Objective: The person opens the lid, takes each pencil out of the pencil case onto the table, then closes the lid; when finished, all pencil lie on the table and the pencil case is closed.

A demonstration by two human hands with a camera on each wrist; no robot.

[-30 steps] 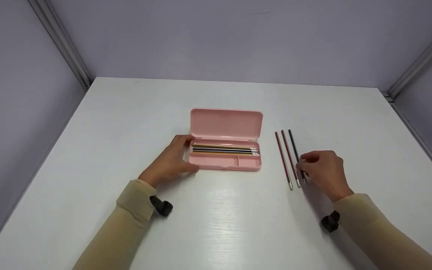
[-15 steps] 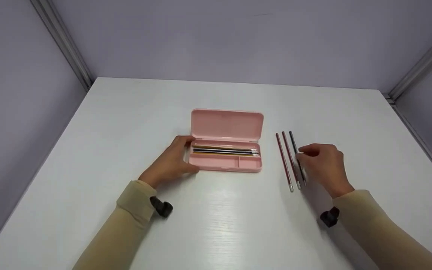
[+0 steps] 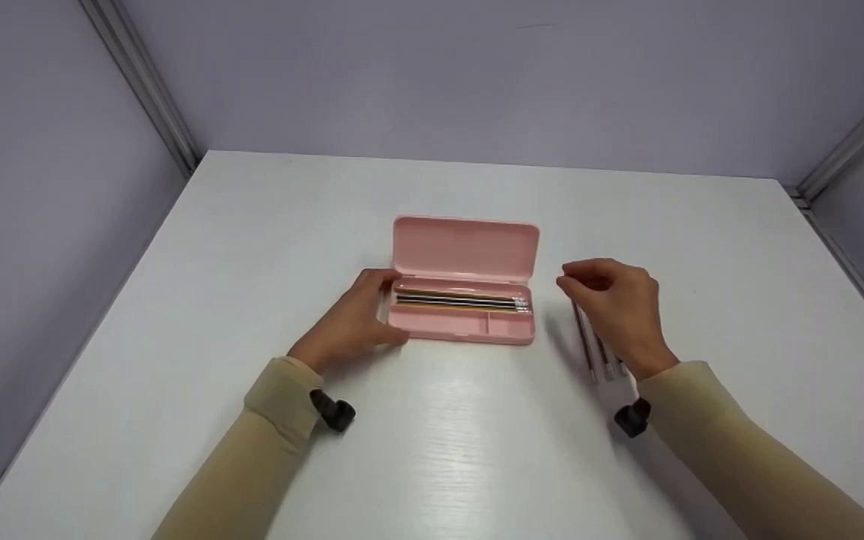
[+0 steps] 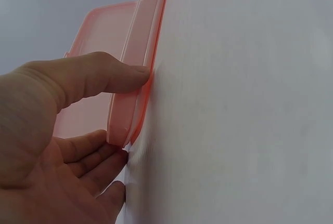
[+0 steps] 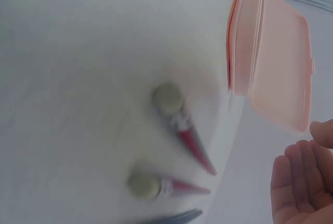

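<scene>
A staged recording booth is suggested: a bare white table (image 3: 477,450) is enclosed by plain lilac panels (image 3: 439,75) joined at the corners by aluminium rails (image 3: 143,90).

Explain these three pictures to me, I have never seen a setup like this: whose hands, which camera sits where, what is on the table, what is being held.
A person works with bare hands, wearing three cameras. The wide picture comes from the head; the two close ones come from each wrist. On the white table lies an open pink pencil case with pencils inside. The left hand holds the case's left end, thumb on its edge. The right hand hovers, holding nothing, above three loose pencils lying beside the case. The right wrist view shows their eraser ends close up, blurred.
</scene>
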